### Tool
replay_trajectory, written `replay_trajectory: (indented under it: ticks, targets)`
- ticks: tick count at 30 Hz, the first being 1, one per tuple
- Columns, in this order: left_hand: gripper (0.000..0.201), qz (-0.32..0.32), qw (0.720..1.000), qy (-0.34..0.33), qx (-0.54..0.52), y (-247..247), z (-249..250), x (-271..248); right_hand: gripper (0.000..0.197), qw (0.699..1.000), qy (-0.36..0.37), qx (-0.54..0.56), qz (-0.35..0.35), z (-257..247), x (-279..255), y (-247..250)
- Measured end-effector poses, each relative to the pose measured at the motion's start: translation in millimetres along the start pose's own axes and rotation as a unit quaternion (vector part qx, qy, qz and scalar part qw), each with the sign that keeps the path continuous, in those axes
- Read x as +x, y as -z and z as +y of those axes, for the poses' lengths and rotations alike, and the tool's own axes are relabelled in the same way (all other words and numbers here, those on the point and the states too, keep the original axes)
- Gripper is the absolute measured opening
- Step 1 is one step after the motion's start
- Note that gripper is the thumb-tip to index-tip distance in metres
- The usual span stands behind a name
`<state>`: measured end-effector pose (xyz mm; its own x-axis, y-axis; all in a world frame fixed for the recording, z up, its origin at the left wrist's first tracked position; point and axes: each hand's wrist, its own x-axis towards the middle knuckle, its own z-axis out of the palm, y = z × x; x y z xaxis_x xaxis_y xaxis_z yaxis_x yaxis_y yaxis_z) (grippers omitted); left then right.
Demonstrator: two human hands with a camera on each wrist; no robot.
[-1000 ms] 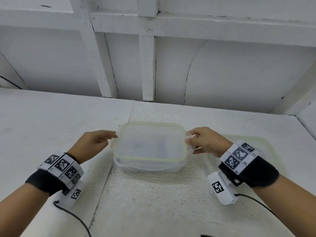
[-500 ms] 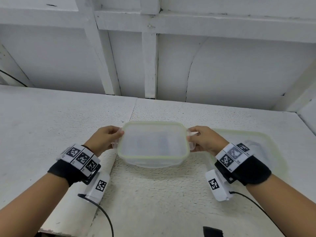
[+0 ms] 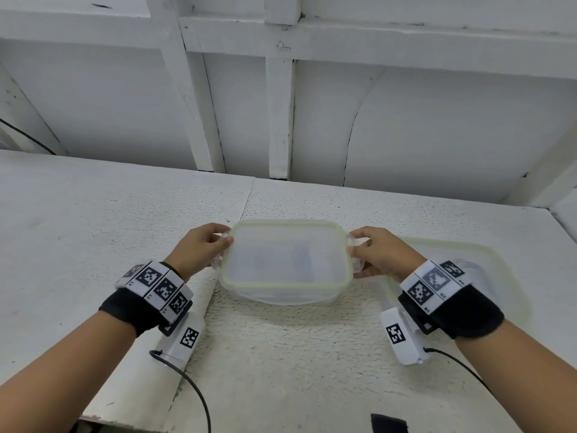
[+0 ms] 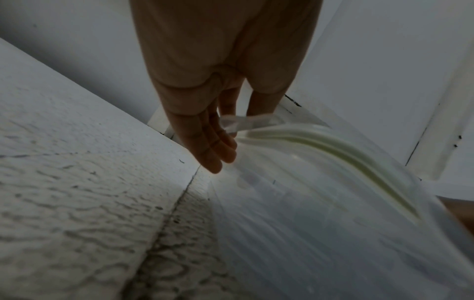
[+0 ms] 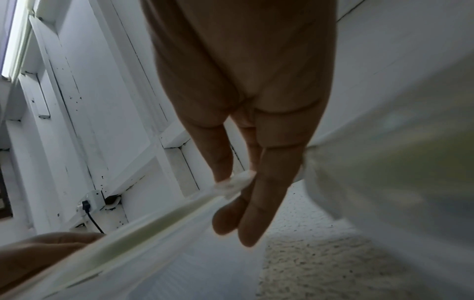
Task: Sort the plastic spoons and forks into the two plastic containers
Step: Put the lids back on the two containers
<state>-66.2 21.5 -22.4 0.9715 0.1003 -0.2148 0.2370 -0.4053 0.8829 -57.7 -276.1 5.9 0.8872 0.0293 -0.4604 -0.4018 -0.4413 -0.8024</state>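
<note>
A translucent plastic container [image 3: 285, 260] with a pale green rim hangs just above the white table [image 3: 93, 232], tilted a little toward me. My left hand [image 3: 204, 248] pinches the clear clip on its left end, and my right hand [image 3: 379, 254] pinches the clip on its right end. In the left wrist view the fingers [image 4: 212, 150] meet the clip beside the container's rim [image 4: 320, 142]. In the right wrist view the fingers [image 5: 256, 203] pinch the clip on the rim [image 5: 143, 229]. Faint bluish shapes show through the plastic. No spoon or fork is plainly visible.
A second green-rimmed translucent piece [image 3: 487, 254], a lid or a shallow container, lies flat on the table under my right wrist. A white panelled wall [image 3: 281, 104] stands close behind the table. The table's near edge [image 3: 125, 414] is at lower left.
My left hand has closed onto the container's left clip. Both hands have raised the container off the table and brought it slightly toward me.
</note>
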Motion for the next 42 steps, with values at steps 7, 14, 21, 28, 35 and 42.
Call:
replay_trajectory:
  ticks: [7,14,21,28,35,42]
  targets:
    - [0.025,0.028,0.997,-0.034,0.07,0.6,-0.7,2.7,0.028,0.999,0.008,-0.046,-0.014,1.2,-0.5,-1.5]
    - [0.022,0.005,1.0,0.017,-0.009,0.1,1.4,3.0,0.045,0.992,0.026,-0.121,-0.026,0.0,-3.7,-3.1]
    - [0.026,-0.014,0.998,0.037,-0.045,7.1,1.6,5.0,0.043,0.997,0.041,-0.066,-0.018,2.5,-2.9,-3.8]
    - [0.024,-0.015,0.999,0.039,-0.026,6.1,4.6,7.5,0.039,0.998,0.024,-0.051,-0.015,1.1,-2.4,-3.0]
    - [0.033,-0.016,0.999,0.035,0.003,3.4,5.2,5.1,0.046,0.997,0.014,-0.077,-0.003,1.1,0.7,-2.0]
    - [0.03,-0.006,1.0,0.028,0.0,2.9,6.0,4.5,0.036,0.999,0.027,-0.021,-0.009,4.3,-2.5,-3.1]
